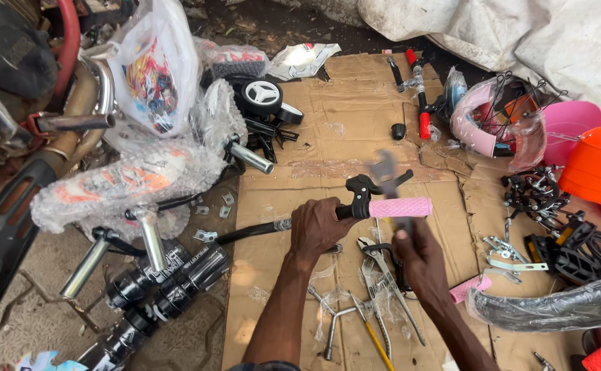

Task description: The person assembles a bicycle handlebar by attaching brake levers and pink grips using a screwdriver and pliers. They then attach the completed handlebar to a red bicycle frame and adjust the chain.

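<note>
Left hand [318, 227] fingers clamped on black handlebar with pink rubber grip [400, 207], frame centre. Right hand [417, 255] at 5 o'clock, fingers clamped on blurred grey metal spanner [386, 172]. Risk: spanner slipping off the brake-lever clamp, striking knuckles.

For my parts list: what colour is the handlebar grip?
Pink, with a fine textured pattern, on the handlebar grip; head view.

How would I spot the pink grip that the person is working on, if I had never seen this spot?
Find the flattened cardboard spread over the ground. Above its middle, the left hand grips a black handlebar. The pink grip caps that bar's end beside a black brake lever; its twin lies loose on the cardboard.
</note>
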